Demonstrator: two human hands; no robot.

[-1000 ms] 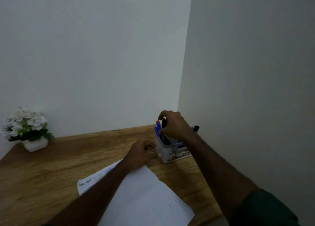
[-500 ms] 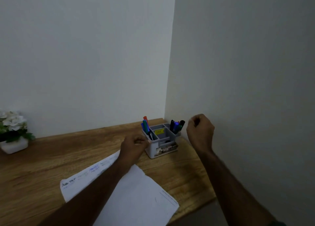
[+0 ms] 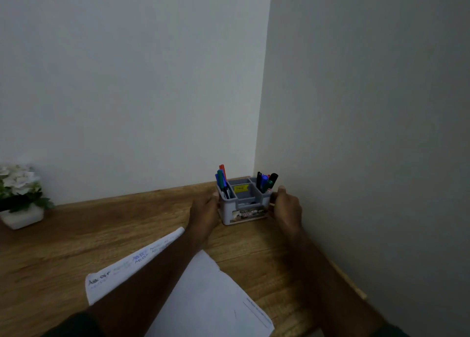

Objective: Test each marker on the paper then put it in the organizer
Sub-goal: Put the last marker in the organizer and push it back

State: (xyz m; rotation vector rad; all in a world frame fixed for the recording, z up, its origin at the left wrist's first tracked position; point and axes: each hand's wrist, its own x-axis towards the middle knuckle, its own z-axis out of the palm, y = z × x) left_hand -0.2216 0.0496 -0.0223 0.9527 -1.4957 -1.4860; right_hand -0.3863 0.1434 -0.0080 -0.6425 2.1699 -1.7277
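Observation:
A grey organizer stands in the desk's far right corner. Several markers stand in its left compartment and several more markers in its right one. My left hand presses against the organizer's left wall and my right hand against its right wall, so both hold it between them. A white paper with lines of test scribbles along its top edge lies on the desk under my left forearm.
A white pot of white flowers sits at the far left of the wooden desk. Walls close the desk at the back and on the right. The desk's right edge runs along the wall.
My right hand left the markers in the organizer, swung out to the right as a fist, and now grips the organizer's right side. My left hand stayed at its left side.

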